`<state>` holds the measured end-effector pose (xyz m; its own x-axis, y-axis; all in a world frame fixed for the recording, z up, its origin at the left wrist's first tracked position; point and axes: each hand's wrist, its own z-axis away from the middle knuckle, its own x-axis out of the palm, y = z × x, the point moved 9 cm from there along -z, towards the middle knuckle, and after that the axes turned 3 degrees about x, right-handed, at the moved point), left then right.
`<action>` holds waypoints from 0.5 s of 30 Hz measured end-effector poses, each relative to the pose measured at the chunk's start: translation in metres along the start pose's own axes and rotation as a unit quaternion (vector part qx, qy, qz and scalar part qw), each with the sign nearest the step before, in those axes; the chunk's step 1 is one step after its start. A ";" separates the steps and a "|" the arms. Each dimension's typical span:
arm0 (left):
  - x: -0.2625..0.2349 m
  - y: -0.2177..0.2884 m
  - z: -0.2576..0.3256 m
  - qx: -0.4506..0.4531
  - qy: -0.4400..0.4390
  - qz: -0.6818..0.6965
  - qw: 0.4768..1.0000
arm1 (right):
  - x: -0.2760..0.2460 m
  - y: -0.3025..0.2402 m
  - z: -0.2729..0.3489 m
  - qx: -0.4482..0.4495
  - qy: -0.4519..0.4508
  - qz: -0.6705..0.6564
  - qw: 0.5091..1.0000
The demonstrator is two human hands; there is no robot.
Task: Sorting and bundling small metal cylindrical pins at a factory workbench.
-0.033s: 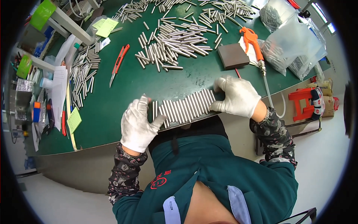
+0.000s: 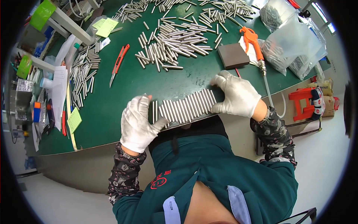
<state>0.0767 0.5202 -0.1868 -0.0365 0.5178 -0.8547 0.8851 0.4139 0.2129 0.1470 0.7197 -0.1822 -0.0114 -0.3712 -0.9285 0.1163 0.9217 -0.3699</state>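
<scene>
A slanting row of slim steel pins [image 2: 186, 106] lies side by side along the near edge of the green table. My left hand [image 2: 138, 123], in a white glove, is at the row's left end with thumb and fingers spread. Its thumb tip reaches the lower ends of the leftmost pins, two of which stand slightly apart from the others. At the right end, my gloved right hand [image 2: 238, 95] curves with thumb and fingers wide apart. Its thumb is beside the last pin; whether it touches cannot be told. Neither hand grips a pin.
Beyond the row lies a large loose pile of pins [image 2: 179, 39]; more pins [image 2: 84, 71] are at left. An orange utility knife [image 2: 119, 65] rests between them. At right are a dark block [image 2: 233, 56], an orange air gun [image 2: 253, 43] with a hose, and plastic bags [image 2: 294, 44].
The fingers of my right hand have risen slightly and spread from its thumb. My left hand has barely shifted, and the row of pins looks almost the same.
</scene>
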 end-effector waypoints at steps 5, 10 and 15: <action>0.025 0.018 0.000 0.035 -0.149 -0.049 0.987 | 0.027 -0.007 0.002 -0.075 -0.049 -0.010 0.996; 0.029 0.012 0.004 0.047 -0.141 -0.027 0.989 | 0.029 -0.010 -0.002 -0.054 -0.067 -0.017 0.996; 0.027 0.018 -0.003 0.035 -0.153 -0.030 0.987 | 0.031 -0.023 -0.002 -0.044 -0.065 0.019 0.997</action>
<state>0.0899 0.5440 -0.2045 0.0420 0.2389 -0.9701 0.9161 0.3784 0.1328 0.1416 0.6872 -0.2025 0.1217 -0.3423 -0.9317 0.0263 0.9394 -0.3417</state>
